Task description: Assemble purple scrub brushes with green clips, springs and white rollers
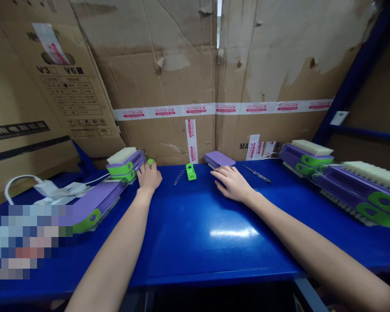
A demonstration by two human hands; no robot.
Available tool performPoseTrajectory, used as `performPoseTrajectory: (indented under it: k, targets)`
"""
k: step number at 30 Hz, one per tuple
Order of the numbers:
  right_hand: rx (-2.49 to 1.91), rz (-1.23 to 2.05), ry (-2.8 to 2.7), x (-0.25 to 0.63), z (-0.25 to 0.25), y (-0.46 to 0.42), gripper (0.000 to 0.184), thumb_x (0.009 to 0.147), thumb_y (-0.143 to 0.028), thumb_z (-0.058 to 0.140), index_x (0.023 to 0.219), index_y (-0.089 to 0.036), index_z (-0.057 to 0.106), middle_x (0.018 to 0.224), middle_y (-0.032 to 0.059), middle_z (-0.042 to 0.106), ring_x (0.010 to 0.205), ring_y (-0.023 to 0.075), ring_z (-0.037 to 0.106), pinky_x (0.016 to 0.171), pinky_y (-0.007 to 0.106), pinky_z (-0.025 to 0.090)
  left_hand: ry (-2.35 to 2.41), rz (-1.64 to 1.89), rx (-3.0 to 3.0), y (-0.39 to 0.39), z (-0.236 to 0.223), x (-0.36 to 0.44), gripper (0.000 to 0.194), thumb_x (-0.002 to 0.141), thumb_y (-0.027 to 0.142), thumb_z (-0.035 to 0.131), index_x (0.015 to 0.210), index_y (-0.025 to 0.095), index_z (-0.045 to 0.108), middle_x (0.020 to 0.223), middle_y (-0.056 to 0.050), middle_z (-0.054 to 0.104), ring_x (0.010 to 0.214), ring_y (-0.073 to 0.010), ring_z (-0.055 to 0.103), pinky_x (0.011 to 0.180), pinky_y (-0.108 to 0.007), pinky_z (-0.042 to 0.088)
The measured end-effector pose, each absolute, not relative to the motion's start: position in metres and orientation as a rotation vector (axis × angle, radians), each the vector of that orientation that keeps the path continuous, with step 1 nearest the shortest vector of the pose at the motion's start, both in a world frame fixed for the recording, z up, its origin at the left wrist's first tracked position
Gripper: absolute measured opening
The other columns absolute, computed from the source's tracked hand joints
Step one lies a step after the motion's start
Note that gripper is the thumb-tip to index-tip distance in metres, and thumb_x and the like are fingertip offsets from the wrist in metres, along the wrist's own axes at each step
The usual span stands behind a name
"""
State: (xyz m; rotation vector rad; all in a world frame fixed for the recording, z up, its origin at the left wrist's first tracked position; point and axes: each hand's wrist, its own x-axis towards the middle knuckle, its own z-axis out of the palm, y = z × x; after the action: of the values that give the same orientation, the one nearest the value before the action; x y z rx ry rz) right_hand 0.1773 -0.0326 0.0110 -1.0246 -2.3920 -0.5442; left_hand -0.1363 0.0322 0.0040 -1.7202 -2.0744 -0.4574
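My left hand [149, 177] reaches to the back left of the blue table, its fingers closed at a small green plastic part [151, 162] beside a stack of purple-and-green brushes [125, 167]. The fingertips partly cover that green part. My right hand [232, 185] rests near the back of the table, fingers stretched out at the near edge of a purple plastic cover [219, 158]; whether they touch it is hard to tell. Between my hands lie a coil spring [180, 177] and a green bracket [191, 172] with holes.
A screwdriver [257, 174] lies right of my right hand. Purple-and-green brushes with pale bristles [370, 190] stand at the right. Another purple brush [95, 201] and a white power strip [56, 193] with cables are at the left. Cardboard [169, 78] walls the back.
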Motion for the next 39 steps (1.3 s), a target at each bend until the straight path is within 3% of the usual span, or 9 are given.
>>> performPoseTrajectory:
  k: [9, 24, 39]
  targets:
    - [-1.02, -0.514, -2.392, 0.177, 0.011, -0.033, 0.036, 0.09, -0.023, 0.042, 0.124, -0.015, 0.052, 0.12, 0.013, 0.06, 0.108, 0.0254, 0.05, 0.085, 0.039, 0.037, -2.052, -0.4, -1.808, 0.031, 0.012, -0.14, 0.039, 0.084, 0.025, 0.035, 0.109, 0.014, 0.063, 0.117, -0.018, 0.056, 0.11, -0.0339, 0.044, 0.087, -0.046, 0.036]
    - [-1.041, -0.503, -2.391, 0.178, 0.009, -0.032, 0.036, 0.09, -0.023, 0.042, 0.123, -0.014, 0.052, 0.118, 0.0127, 0.06, 0.107, 0.0248, 0.051, 0.084, 0.039, 0.037, -2.011, -0.457, -1.832, 0.028, 0.015, -0.137, 0.038, 0.084, 0.024, 0.035, 0.106, 0.015, 0.064, 0.111, -0.017, 0.058, 0.106, -0.034, 0.046, 0.081, -0.045, 0.039]
    - [-1.061, -0.492, -2.397, 0.178, 0.009, -0.032, 0.036, 0.09, -0.023, 0.042, 0.124, -0.014, 0.052, 0.117, 0.0128, 0.061, 0.106, 0.0253, 0.051, 0.085, 0.039, 0.038, -2.027, -0.417, -1.882, 0.03, 0.013, -0.136, 0.036, 0.083, 0.025, 0.037, 0.109, 0.016, 0.061, 0.117, -0.015, 0.057, 0.109, -0.0314, 0.048, 0.086, -0.043, 0.041]
